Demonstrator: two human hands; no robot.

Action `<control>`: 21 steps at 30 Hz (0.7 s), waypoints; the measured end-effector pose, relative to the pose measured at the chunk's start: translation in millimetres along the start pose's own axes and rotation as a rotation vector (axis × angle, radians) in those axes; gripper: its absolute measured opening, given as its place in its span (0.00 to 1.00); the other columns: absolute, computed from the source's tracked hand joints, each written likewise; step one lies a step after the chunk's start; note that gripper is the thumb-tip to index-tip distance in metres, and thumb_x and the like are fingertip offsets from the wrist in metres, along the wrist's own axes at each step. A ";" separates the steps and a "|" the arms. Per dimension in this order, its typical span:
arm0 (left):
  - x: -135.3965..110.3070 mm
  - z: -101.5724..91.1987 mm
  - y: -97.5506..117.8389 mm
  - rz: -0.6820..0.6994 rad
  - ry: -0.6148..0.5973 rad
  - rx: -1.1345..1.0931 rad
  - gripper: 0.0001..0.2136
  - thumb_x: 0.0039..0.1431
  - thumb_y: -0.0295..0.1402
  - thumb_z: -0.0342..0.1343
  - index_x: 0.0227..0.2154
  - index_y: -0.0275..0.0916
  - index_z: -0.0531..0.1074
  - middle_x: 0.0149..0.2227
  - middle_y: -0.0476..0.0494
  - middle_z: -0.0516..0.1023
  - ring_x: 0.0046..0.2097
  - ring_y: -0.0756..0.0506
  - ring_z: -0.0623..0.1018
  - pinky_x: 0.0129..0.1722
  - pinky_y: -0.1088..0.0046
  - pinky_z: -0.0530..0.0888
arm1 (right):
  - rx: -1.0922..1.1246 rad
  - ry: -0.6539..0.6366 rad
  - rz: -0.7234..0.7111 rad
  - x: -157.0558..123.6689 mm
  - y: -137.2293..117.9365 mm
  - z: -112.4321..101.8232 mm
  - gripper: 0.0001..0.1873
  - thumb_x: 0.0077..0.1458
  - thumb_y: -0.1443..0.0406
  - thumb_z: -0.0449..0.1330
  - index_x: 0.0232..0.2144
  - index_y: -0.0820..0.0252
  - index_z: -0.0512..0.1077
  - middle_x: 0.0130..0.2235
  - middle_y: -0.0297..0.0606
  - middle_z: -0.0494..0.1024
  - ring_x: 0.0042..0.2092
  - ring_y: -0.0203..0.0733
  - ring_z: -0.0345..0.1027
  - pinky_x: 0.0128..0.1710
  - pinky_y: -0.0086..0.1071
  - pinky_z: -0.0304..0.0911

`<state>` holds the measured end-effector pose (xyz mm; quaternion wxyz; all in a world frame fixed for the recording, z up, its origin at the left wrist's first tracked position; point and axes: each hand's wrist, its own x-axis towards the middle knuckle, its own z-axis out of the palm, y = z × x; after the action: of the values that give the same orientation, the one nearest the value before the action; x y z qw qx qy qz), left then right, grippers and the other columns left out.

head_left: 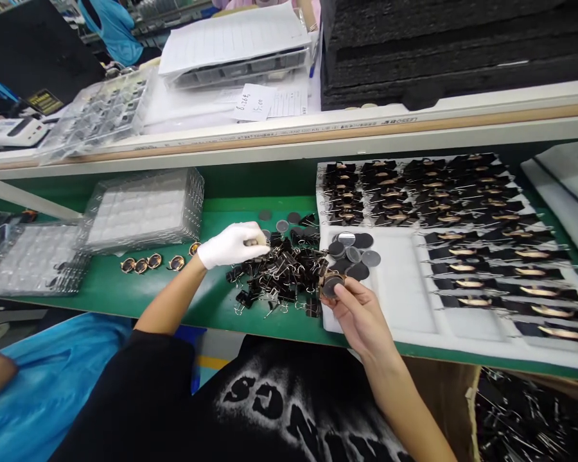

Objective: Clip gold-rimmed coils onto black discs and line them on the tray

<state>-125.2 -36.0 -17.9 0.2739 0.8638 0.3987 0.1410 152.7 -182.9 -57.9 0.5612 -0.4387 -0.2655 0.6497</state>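
Observation:
My left hand (232,244), in a white glove, is closed over the left edge of a heap of black binder clips (282,273) on the green bench, pinching something small I cannot make out. My right hand (361,314), bare, holds a round dark disc in a gold ring (331,285) between thumb and fingers, just right of the heap. Loose dark discs (354,250) lie on the white foam tray (404,289) above my right hand. Several gold-rimmed rings (147,263) lie in a row to the left of my gloved hand.
Rows of clipped black assemblies (467,218) fill the tray's back and right. Clear plastic blister trays (144,208) stack at the left. A raised shelf (289,138) carries papers, trays and black foam. A person in blue (43,385) sits at my left.

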 end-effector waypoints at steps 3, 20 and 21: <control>-4.8 12.0 23.1 -0.160 0.290 -0.066 0.12 0.64 0.42 0.56 0.30 0.40 0.70 0.27 0.52 0.73 0.28 0.51 0.70 0.30 0.73 0.69 | -0.011 -0.054 -0.002 -0.4 -0.8 9.4 0.13 0.51 0.53 0.74 0.35 0.53 0.83 0.45 0.42 0.84 0.40 0.44 0.77 0.38 0.37 0.76; 14.8 56.4 112.4 0.175 -0.045 -0.052 0.18 0.54 0.42 0.60 0.20 0.42 0.59 0.16 0.57 0.59 0.19 0.54 0.57 0.21 0.74 0.57 | -0.117 -0.233 -0.218 -22.2 -28.0 -17.9 0.08 0.55 0.57 0.73 0.37 0.52 0.84 0.40 0.42 0.83 0.45 0.51 0.80 0.40 0.43 0.78; 17.8 59.4 114.9 0.201 -0.039 -0.074 0.18 0.55 0.41 0.60 0.19 0.41 0.59 0.16 0.57 0.58 0.19 0.54 0.56 0.20 0.74 0.57 | -0.114 -0.225 -0.220 -23.7 -28.1 -20.5 0.08 0.54 0.57 0.73 0.37 0.52 0.84 0.39 0.42 0.83 0.43 0.50 0.80 0.40 0.43 0.78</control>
<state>-16.2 -105.0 1.8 0.2979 0.8912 0.2993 0.1654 184.1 -202.2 -37.6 0.5697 -0.3626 -0.4094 0.6134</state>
